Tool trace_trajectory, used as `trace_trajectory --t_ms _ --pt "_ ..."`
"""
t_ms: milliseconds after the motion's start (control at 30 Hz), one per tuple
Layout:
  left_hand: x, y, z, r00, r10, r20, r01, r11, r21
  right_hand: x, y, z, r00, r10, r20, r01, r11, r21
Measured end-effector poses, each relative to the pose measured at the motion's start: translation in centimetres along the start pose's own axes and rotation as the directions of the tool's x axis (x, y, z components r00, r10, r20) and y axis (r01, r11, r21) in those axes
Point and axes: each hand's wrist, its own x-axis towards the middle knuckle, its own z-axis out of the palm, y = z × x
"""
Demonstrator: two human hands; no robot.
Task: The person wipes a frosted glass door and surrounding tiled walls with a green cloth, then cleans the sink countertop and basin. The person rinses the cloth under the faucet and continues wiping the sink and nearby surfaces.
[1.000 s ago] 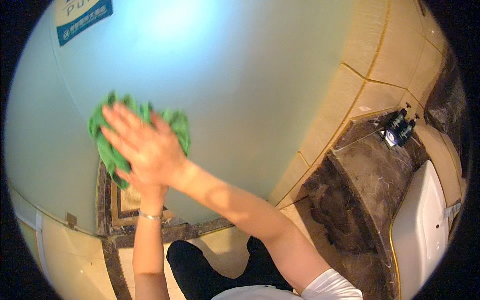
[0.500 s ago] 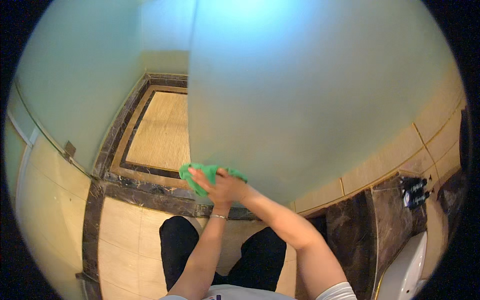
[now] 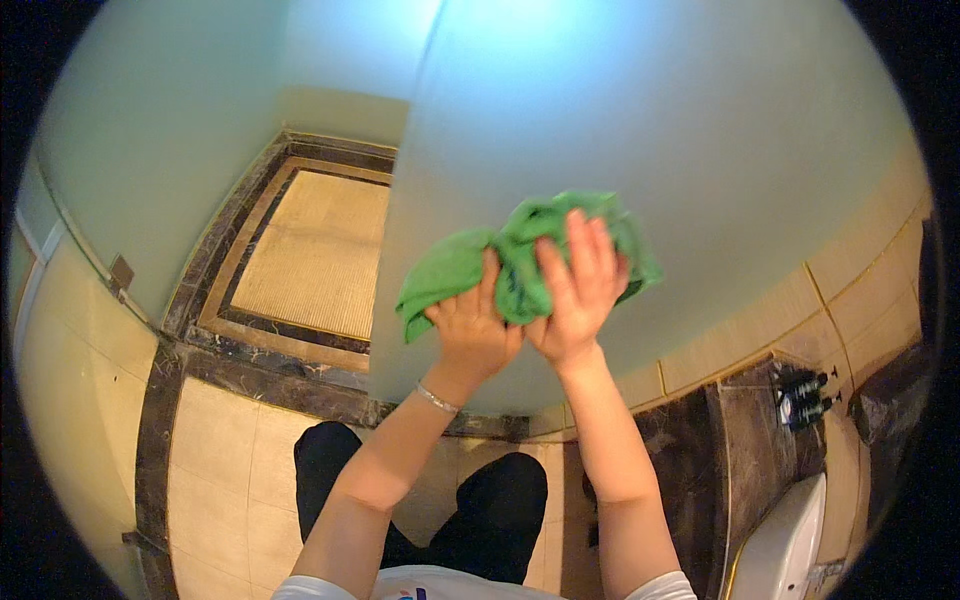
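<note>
A crumpled green cloth [image 3: 560,215] is spread against a large frosted glass panel [image 3: 650,130] in front of me. My left hand [image 3: 472,335], wearing a bracelet, grips the left part of the cloth near the panel's free edge. Beside it, slightly higher, my right hand [image 3: 582,290] holds the bunched right part, its fingers stretched upward over the fabric. The two hands are close together near their thumbs. Some fingertips are hidden in the folds.
Left of the panel's edge is a shower floor with a ribbed mat-like area [image 3: 310,250] and a dark marble border [image 3: 250,370]. At the right, dark pump bottles [image 3: 805,400] stand on a marble counter [image 3: 755,440] near a white basin [image 3: 785,540]. Another glass panel [image 3: 170,150] is at left.
Both hands have moved up and to the right across the glass with the cloth. They were stacked together low by the panel's edge; now they are side by side, the cloth spread wider.
</note>
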Motion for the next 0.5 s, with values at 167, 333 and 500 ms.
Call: trace_trajectory --t_ms 167,333,500 --pt "-1.5 -0.6 1.7 0.954 0.061 0.293 -0.045 0.997 -0.061 -5.2 1.8 2.1 0.997 0.017 -0.072 -0.020 0.999 -0.040" --pt "-16.6 -8.1 4.2 0.851 0.155 0.502 -0.189 0.982 0.016 -21.4 -1.3 5.1 0.801 -0.038 0.597 -0.004 0.998 0.069" --pt "-12.6 -5.5 4.1 0.821 0.365 0.440 -0.407 0.913 0.002 -21.9 1.9 4.3 0.913 0.111 0.392 -0.135 0.990 0.036"
